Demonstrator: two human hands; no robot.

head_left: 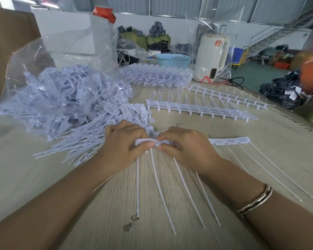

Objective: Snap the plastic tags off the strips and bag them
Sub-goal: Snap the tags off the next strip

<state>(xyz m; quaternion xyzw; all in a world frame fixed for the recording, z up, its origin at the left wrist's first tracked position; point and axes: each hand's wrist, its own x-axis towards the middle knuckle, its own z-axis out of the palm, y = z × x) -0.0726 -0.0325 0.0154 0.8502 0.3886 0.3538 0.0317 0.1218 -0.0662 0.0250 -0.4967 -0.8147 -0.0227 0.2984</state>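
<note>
Here, in the head view, both hands meet at the middle of the bench (260, 159) over one strip (229, 141) of white tags, and the risks sit right at that meeting point. The left hand (123, 141) pinches the strip's left end, thumb on top and fingers curled under; the right hand (186, 147) pinches just beside it, thumb tips almost touching, so each grip is pressed together on plastic with only a short span between them. With so little showing there, a twist could tear a tag body rather than break it cleanly at its joint, or free two at once. The long tails (159, 186) trail toward the person and fan across the wood; one ends near a small dark mark on the bench, and any of them could catch under a forearm and drag the strip askew. The right end of the strip lies unsupported on the bench, so a hard snap might flick it away. Loose tags (116, 109) are heaped just behind the left hand, spilling from the mouth of the clear bag (43, 73); a freed tag dropped carelessly would probably land outside the bag and need gathering later. More strips (197, 109) wait well behind the hands. Both wrists are low, forearms angled inward, the right wearing a bangle (257, 202).
</note>
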